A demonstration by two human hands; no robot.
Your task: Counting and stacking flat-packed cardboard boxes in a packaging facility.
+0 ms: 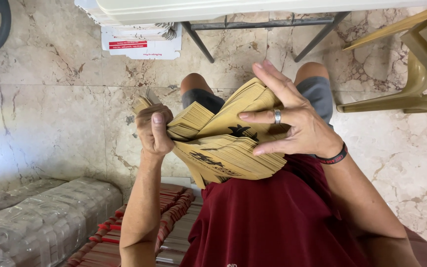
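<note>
Stack of tan paper bags [223, 148] fanned over lap, left hand [153, 129] gripping its edge, right hand [292, 118] fingers spread riffling sheets, marble floor [50, 113] beneath.

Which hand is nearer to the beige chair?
Right. The right hand is on the paper stack, on the side toward the chair; the left hand grips the stack's far side.

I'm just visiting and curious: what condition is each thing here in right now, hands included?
Stack of tan paper sleeves: fanned open, held in both hands.
Left hand: closed around the stack's left end.
Right hand: fingers spread, riffling the top sleeves.
Plastic-wrapped bundles: sealed, lying on the floor.
Red-edged packs: stacked in rows.
</note>
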